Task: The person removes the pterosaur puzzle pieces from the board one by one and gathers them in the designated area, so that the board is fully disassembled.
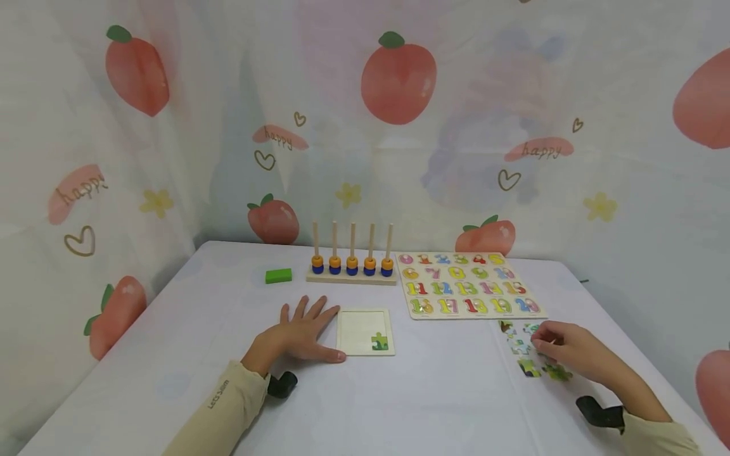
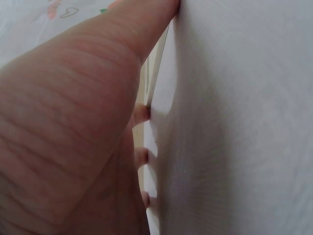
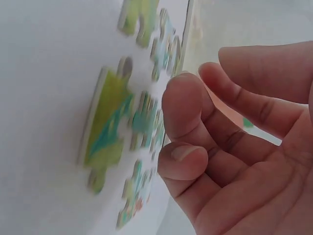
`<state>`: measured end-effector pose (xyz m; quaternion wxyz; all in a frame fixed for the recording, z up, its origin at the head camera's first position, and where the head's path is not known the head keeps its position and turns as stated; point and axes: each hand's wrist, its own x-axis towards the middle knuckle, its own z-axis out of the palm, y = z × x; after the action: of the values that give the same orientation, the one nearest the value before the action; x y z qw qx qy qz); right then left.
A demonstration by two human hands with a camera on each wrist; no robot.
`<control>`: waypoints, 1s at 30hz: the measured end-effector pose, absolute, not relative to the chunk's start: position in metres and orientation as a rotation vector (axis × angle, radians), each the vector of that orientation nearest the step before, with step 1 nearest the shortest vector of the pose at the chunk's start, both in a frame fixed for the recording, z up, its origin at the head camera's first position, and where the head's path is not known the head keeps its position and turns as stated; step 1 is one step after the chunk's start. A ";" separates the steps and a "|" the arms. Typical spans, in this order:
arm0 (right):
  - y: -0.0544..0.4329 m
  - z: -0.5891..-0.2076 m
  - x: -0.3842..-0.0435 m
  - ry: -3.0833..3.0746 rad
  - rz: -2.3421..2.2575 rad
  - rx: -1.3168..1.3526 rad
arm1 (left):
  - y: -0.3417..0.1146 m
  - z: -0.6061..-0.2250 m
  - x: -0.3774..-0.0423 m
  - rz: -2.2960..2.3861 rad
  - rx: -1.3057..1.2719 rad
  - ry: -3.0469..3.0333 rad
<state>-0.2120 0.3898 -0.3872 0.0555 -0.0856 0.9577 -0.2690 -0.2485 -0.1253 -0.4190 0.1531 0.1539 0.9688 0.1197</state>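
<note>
My left hand (image 1: 305, 332) lies on the table with its fingers spread. Its thumb and a fingertip are at the left edge of a small square wooden puzzle board (image 1: 356, 332). One green jigsaw piece (image 1: 379, 342) sits in the board's lower right corner. To the right, my right hand (image 1: 570, 348) hovers over several loose jigsaw pieces (image 1: 528, 368), partly hiding them. In the right wrist view its fingers (image 3: 183, 107) are loosely bent, the thumb is apart, and nothing is between them. A green and teal jigsaw piece (image 3: 105, 117) lies beside those fingertips.
A number puzzle board (image 1: 467, 288) lies behind the loose pieces. Left of it stands a wooden peg rack (image 1: 350, 278) with orange and blue beads. A green block (image 1: 278, 275) is further left. Patterned cloth (image 1: 353, 158) hangs behind the white-covered table.
</note>
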 end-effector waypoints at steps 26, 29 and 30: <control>0.284 -0.371 -0.231 2.645 -1.236 -0.605 | -0.125 -0.416 -0.245 0.374 0.445 2.772; 0.270 -0.371 -0.234 2.638 -1.240 -0.634 | -0.124 -0.416 -0.245 0.375 0.437 2.776; 0.266 -0.371 -0.235 2.635 -1.242 -0.648 | -0.124 -0.416 -0.245 0.371 0.436 2.780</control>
<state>-0.2352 0.2659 -0.3710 0.0788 -0.2164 0.8803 -0.4148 -0.2453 -0.1242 -0.4164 0.1509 0.1517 0.9683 0.1293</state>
